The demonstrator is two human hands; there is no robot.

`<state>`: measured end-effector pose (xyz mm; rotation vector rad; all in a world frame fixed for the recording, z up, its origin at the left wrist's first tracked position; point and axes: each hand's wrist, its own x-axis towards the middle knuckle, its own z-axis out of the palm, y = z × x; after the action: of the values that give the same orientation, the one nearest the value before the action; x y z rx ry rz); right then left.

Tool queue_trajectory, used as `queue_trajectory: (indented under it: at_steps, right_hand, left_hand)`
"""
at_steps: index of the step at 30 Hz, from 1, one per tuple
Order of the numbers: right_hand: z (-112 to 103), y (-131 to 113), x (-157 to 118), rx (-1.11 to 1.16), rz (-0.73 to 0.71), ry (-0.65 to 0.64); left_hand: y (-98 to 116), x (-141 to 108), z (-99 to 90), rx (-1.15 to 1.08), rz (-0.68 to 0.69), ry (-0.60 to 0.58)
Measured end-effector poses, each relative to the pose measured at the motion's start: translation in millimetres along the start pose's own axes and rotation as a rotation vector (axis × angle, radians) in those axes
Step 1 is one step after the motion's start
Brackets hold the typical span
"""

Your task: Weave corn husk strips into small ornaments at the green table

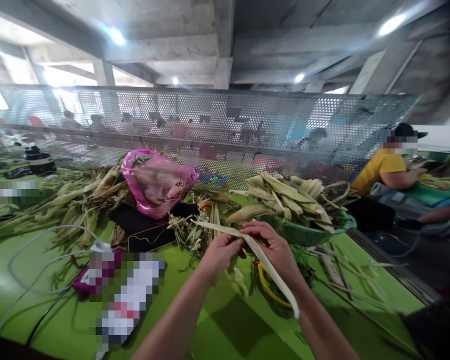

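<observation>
A long pale strip of corn husk (272,271) runs across both hands, one end pointing left and the other hanging over my right wrist. My left hand (222,254) pinches it near the middle, thumb and fingers together. My right hand (270,246) grips the same stretch close by, its fingers bent over the strip. Below the hands, a small pale twisted piece (240,281) hangs or lies; which one I cannot tell. A yellow ring (266,286) lies on the green table (243,325), partly behind my right wrist.
A green basin (303,232) heaped with corn husks (285,195) stands beyond my right hand. Further left are a pink plastic bag (157,182), a phone (152,240), a husk pile (86,192) and white cables (26,285). A perforated metal screen (217,125) runs behind; a person in yellow (386,167) sits right.
</observation>
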<state>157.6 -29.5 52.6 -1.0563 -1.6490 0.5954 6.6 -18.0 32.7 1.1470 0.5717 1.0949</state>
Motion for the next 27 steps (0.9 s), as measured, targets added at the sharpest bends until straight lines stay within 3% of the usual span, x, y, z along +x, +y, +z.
queue_trajectory:
  at_steps: [3,8,14,20,23,27]
  right_hand:
    - [0.0,1.5,-0.3,0.071,0.047,0.006]
    - [-2.8,-5.6,-1.8,0.251,0.199,0.140]
    - [-7.6,-13.9,-3.3,0.364,0.350,-0.055]
    - [5.4,-5.1,-4.2,0.314,0.381,-0.066]
    - [9.2,-4.0,-4.3,0.288,0.367,-0.130]
    - [8.1,-5.7,-4.1,0.302,0.367,-0.118]
  left_hand:
    - [-2.9,2.3,-0.2,-0.001,0.029,0.056]
    - [-5.1,4.3,-1.0,0.047,0.147,0.146]
    - [-10.7,7.9,-3.3,0.079,0.215,0.202]
    - [-4.8,2.8,-3.4,0.018,0.232,0.248]
    - [-4.2,0.9,-3.1,-0.023,0.209,0.297]
    - [-5.2,2.8,-3.7,-0.069,0.169,0.262]
